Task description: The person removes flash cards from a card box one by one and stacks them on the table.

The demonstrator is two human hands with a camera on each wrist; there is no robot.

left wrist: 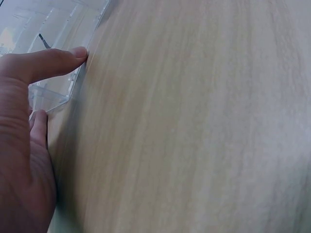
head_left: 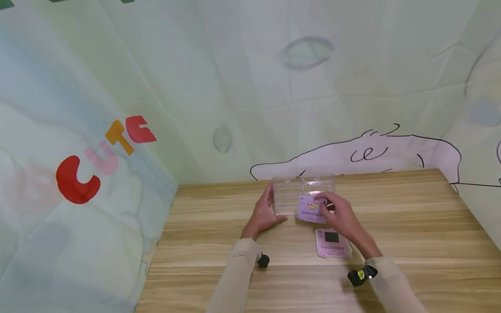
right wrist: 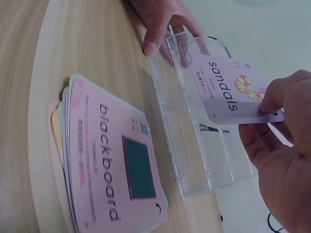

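A clear plastic box (head_left: 287, 196) with dividers stands near the back edge of the table. My left hand (head_left: 264, 214) holds its left side; in the left wrist view the thumb (left wrist: 53, 64) lies on its front edge. Between thumb and fingers, my right hand (head_left: 342, 217) pinches a purple card (right wrist: 226, 90) printed "sandals", with a picture of sandals. That card is tilted over the right half of the box. Closer to me lies a stack of cards (head_left: 332, 250), its pink top card reading "blackboard" beside a dark green board picture.
The wood-grain table (head_left: 203, 243) meets a printed cloth backdrop (head_left: 242, 87) at its back and left. Black wrist devices (head_left: 357, 277) hang at both sleeves. The card stack sits close below my right forearm.
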